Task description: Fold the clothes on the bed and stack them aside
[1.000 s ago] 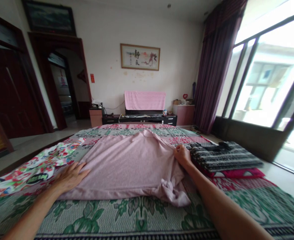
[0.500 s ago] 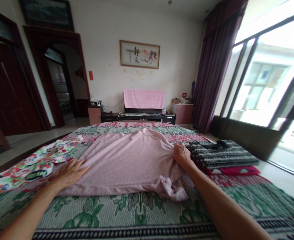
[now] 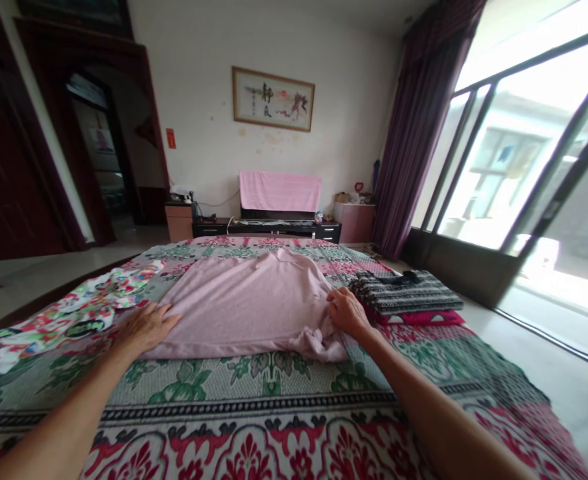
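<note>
A pale pink shirt (image 3: 244,303) lies spread on the patterned bedcover (image 3: 274,420), with a bunched part at its near right corner. My left hand (image 3: 149,327) rests on the shirt's left edge, fingers stretched out and lying on the cloth. At the opposite edge, my right hand (image 3: 347,310) has its fingers curled onto the fabric and closed on it; the fingertips are partly hidden.
To the left lies a colourful printed garment (image 3: 89,310). A folded black-and-grey striped garment (image 3: 409,293) sits on a folded magenta one (image 3: 424,319) at the right. Beyond the bed stands a low black cabinet (image 3: 209,229) along the wall.
The view has tipped down and shows more of the bedcover's near side. My right hand's pull on the shirt's right edge looks slacker. My left hand stays on the left edge.
</note>
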### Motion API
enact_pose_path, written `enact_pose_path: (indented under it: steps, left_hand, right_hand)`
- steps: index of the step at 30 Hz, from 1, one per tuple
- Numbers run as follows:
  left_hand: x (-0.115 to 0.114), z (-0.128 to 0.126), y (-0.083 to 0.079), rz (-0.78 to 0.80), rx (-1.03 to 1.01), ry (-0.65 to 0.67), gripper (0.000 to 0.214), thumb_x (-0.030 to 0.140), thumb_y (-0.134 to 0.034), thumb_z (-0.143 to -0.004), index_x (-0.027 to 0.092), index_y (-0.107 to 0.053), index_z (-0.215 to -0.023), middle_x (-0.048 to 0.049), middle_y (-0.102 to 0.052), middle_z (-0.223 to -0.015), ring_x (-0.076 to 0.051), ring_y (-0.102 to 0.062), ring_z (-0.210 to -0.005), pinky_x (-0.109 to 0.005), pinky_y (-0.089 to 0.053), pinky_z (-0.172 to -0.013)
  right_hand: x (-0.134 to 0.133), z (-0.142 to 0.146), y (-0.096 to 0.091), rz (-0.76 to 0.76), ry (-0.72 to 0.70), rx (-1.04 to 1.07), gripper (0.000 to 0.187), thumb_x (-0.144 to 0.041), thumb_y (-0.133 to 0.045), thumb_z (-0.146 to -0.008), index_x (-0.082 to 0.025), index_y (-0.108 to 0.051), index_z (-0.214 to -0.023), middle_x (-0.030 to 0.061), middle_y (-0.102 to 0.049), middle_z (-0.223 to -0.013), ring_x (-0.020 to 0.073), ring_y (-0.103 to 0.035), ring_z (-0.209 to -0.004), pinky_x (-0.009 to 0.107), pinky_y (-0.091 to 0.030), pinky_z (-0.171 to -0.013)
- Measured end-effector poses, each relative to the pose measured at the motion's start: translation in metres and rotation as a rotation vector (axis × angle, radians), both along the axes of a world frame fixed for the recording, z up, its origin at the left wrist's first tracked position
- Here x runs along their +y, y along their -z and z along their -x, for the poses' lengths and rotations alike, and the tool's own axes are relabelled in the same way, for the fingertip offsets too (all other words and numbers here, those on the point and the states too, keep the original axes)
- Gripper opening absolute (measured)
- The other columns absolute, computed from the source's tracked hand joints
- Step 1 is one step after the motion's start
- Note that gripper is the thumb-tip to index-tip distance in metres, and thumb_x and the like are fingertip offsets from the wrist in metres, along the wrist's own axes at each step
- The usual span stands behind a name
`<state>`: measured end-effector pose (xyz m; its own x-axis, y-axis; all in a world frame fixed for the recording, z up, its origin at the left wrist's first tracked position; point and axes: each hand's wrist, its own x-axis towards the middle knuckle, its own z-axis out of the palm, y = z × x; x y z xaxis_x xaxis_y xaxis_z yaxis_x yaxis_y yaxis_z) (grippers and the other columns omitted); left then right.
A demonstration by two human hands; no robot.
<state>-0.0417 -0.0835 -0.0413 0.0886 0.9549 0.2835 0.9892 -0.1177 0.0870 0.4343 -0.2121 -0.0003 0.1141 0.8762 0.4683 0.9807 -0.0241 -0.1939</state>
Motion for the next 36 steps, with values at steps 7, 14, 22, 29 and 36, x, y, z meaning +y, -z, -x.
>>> enact_pose_path:
  steps: [7, 14, 22, 29, 36]
  left_hand:
    - [-0.041, -0.002, -0.003, -0.108, 0.056, 0.117, 0.044, 0.039, -0.039, -0.086, 0.016, -0.062, -0.116, -0.0097, -0.058, -0.128, -0.022, -0.054, -0.113, -0.032, -0.038, -0.099]
    - [-0.075, 0.006, -0.003, -0.141, -0.071, 0.095, 0.039, 0.039, -0.038, -0.083, 0.019, -0.070, -0.095, -0.0077, -0.066, -0.115, -0.022, -0.060, -0.105, -0.028, -0.043, -0.093]
    - [-0.086, 0.016, -0.004, -0.125, -0.203, 0.078, 0.031, 0.028, -0.044, -0.068, 0.020, -0.071, -0.081, -0.0055, -0.065, -0.119, -0.022, -0.057, -0.114, -0.028, -0.041, -0.100]
    - [-0.094, 0.014, -0.010, -0.205, -0.295, 0.037, 0.030, 0.027, -0.043, -0.071, 0.020, -0.069, -0.085, -0.0052, -0.065, -0.118, -0.021, -0.059, -0.110, -0.028, -0.042, -0.098]
    - [-0.106, 0.008, -0.024, -0.185, -0.285, 0.014, 0.032, 0.024, -0.040, -0.073, 0.021, -0.070, -0.082, -0.0022, -0.072, -0.102, -0.019, -0.062, -0.099, -0.025, -0.045, -0.089]
  right_hand:
    - [-0.036, 0.008, 0.014, -0.017, -0.138, 0.079, 0.019, -0.010, -0.049, -0.076, -0.018, -0.066, -0.077, 0.0045, -0.061, -0.087, 0.0153, -0.055, -0.084, 0.024, -0.041, -0.080]
    - [-0.066, 0.015, 0.011, 0.051, -0.194, 0.198, 0.025, -0.005, -0.048, -0.074, -0.017, -0.068, -0.084, 0.0057, -0.064, -0.095, 0.0159, -0.059, -0.091, 0.027, -0.044, -0.087]
    - [-0.090, 0.015, 0.013, 0.008, -0.466, 0.246, 0.028, -0.017, -0.057, -0.074, -0.020, -0.068, -0.100, 0.0102, -0.056, -0.128, 0.0217, -0.053, -0.118, 0.040, -0.039, -0.102]
    - [-0.089, 0.033, 0.007, -0.033, -0.492, 0.197, 0.034, -0.033, -0.052, -0.084, -0.019, -0.062, -0.113, 0.0111, -0.059, -0.124, 0.0216, -0.055, -0.113, 0.037, -0.041, -0.100]
    - [-0.075, 0.050, 0.006, -0.005, -0.448, 0.139, 0.026, -0.017, -0.052, -0.074, -0.016, -0.068, -0.094, 0.0066, -0.070, -0.089, 0.0196, -0.061, -0.086, 0.031, -0.044, -0.087]
